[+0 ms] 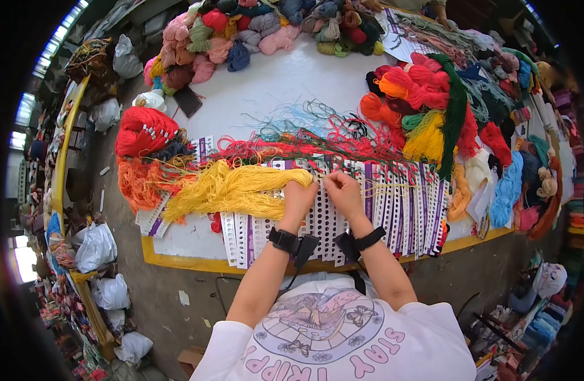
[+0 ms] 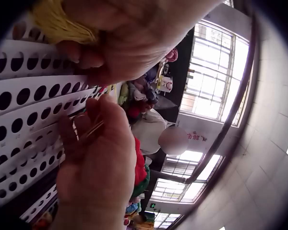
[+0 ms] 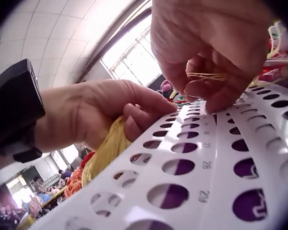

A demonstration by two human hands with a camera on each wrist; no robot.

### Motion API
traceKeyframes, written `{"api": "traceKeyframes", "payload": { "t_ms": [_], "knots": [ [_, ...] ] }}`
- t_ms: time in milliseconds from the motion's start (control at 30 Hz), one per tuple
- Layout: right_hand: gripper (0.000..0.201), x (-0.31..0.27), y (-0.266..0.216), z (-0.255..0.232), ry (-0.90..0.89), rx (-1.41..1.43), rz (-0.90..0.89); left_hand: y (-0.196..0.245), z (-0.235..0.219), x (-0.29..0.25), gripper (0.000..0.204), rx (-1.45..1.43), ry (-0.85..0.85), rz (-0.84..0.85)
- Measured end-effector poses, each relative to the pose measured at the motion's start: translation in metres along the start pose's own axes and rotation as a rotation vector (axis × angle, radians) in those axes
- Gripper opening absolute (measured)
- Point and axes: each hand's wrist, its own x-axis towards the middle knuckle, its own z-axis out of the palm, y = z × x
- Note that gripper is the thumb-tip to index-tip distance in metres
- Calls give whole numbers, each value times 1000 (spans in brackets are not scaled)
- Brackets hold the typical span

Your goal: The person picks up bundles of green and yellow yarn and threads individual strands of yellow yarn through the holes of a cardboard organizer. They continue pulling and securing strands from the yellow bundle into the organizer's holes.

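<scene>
My left hand (image 1: 299, 202) curls round the end of a long yellow skein (image 1: 241, 187), which trails leftward over the punched strips. In the right wrist view the same hand (image 3: 105, 108) has the yellow yarn (image 3: 105, 148) under its fingers, its index finger reaching to a white punched strip (image 3: 205, 165). Close beside it, my right hand (image 1: 346, 195) pinches a few thin yellow strands, seen between the curled fingers of that hand (image 3: 216, 52). Its fingertips are at the strips' far ends. In the left wrist view, strands cross the right hand's (image 2: 103, 167) fingers.
Red yarn (image 1: 143, 130) and orange yarn (image 1: 136, 184) lie at the left. Loose red and green threads (image 1: 305, 145) run behind the strips. Many colourful skeins (image 1: 425, 86) are heaped at the right and back. A dark phone-like object (image 1: 188, 101) rests on the white table (image 1: 273, 79).
</scene>
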Motion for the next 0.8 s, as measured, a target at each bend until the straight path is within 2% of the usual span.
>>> {"api": "traceKeyframes", "payload": {
  "t_ms": [33, 67, 167, 300, 500, 600, 700, 733, 800],
  "knots": [
    [13, -2, 0, 2, -29, -39, -36, 2, -2, 2, 16, -14, -20, -74],
    [12, -3, 0, 5, -12, -52, -55, 0, -5, 2, 13, -71, -2, -29],
    [12, -4, -3, 9, 11, -106, -108, 19, -22, -10, 10, -418, -100, -236],
    [9, -4, -2, 10, 30, -143, -141, 16, -29, -3, 9, -492, -270, -337],
    [8, -6, -1, 7, -24, -119, -200, 15, -26, -2, 12, -468, -347, -284],
    [8, -6, 1, 8, -1, -31, -143, 21, -24, -6, 11, -650, -268, -413],
    [9, -3, -11, 8, -36, 247, 123, 13, -22, -6, 11, -388, -265, -291],
    [11, -3, -14, 10, -118, 326, 143, 13, -19, -6, 12, -396, -211, -253],
    [12, -4, -14, 16, -125, 228, 64, 12, -19, -8, 11, -448, -143, -228]
  ]
}}
